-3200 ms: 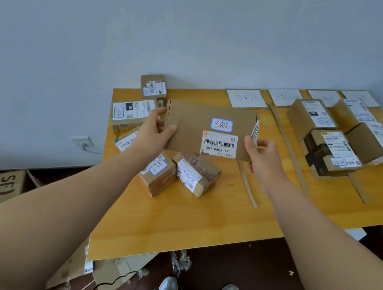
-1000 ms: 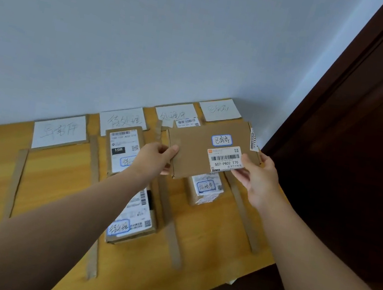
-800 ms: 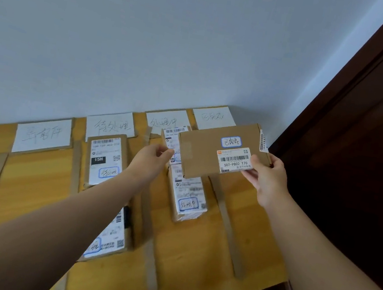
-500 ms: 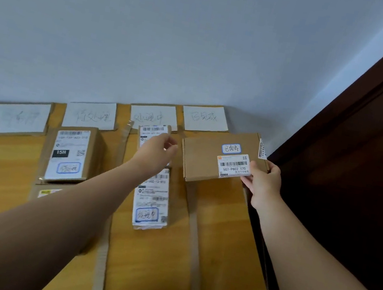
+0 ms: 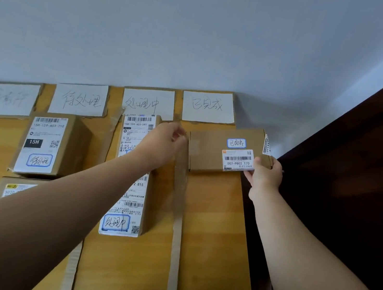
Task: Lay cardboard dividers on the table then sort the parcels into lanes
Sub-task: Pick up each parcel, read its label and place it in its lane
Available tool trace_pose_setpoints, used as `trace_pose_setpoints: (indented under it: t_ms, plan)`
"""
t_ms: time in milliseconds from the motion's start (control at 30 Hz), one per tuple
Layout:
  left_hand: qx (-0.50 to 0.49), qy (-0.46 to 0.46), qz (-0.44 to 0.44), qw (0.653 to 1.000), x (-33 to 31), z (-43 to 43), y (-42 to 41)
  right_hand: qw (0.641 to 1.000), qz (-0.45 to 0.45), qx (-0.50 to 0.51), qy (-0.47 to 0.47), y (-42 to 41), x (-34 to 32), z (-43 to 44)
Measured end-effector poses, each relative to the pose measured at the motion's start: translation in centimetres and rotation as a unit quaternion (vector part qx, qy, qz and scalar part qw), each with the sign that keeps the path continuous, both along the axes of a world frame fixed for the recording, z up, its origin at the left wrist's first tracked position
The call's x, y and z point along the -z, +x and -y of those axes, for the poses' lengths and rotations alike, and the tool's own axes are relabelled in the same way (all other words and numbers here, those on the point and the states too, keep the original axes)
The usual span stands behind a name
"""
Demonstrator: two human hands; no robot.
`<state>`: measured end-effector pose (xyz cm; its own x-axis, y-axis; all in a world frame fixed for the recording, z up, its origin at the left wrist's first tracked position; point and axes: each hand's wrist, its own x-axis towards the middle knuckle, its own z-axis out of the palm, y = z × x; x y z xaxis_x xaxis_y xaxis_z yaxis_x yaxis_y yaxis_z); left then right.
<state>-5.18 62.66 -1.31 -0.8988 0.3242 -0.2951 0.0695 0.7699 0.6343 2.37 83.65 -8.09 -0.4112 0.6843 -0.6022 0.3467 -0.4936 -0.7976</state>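
1. Gripping the flat brown parcel (image 5: 209,153) at its near right corner with the right hand (image 5: 265,176), thumb on top at the edge of the barcode label (image 5: 237,160), fingers curled underneath.
2. Holding the left hand (image 5: 163,140) just beside the parcel's left edge, fingers loosely curled, nothing seen in them; too blurred to tell whether the fingertips touch the cardboard.
3. With the parcel between the two hands, low over the table (image 5: 212,224); cannot tell whether resting on the wood or held just above it.
4. Beyond both hands, just past the parcel's far edge: a handwritten paper sign (image 5: 208,107) at the foot of the wall (image 5: 179,29).
5. Below the left fingertips, running back toward the person: a cardboard divider strip (image 5: 179,218), flat on the table, left of the right hand.
6. Under the left hand and forearm: a far white-labelled parcel (image 5: 138,123) and a near white-labelled parcel (image 5: 121,221), in line; join hidden by the arm.
7. Left of the left forearm: a box marked 15H (image 5: 43,143), and nearer, another parcel (image 5: 13,188) partly covered by the forearm.
8. Close under the left forearm: a second divider strip (image 5: 70,274).
9. Right of the right hand: a dark wooden panel (image 5: 358,172).
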Motion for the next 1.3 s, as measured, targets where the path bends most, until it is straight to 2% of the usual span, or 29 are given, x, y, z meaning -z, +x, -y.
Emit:
trace_pose_setpoints:
  t_ms: [200,500,667,867,1300]
  plan:
    - [-0.011,-0.007,0.001,1.000,1.7,-1.1,-1.1,0.999,-0.005,0.018,-0.043,-2.3,2.3,-0.2]
    - [-0.016,-0.006,0.004,1.000,1.7,-1.0,-1.8,0.999,-0.021,-0.002,-0.046,-3.3,3.0,-0.2]
    - [-0.030,0.002,0.003,1.000,1.5,-0.9,-2.2,0.999,0.031,-0.027,-0.004,-3.8,3.5,0.4]
    - [-0.027,-0.005,0.002,1.000,1.7,-0.6,-2.6,0.980,0.150,-0.083,0.104,-4.2,4.3,0.4]
    - [-0.016,0.004,-0.008,1.000,-0.7,0.2,-1.5,0.966,0.181,-0.123,0.140,-2.8,-0.5,0.8]
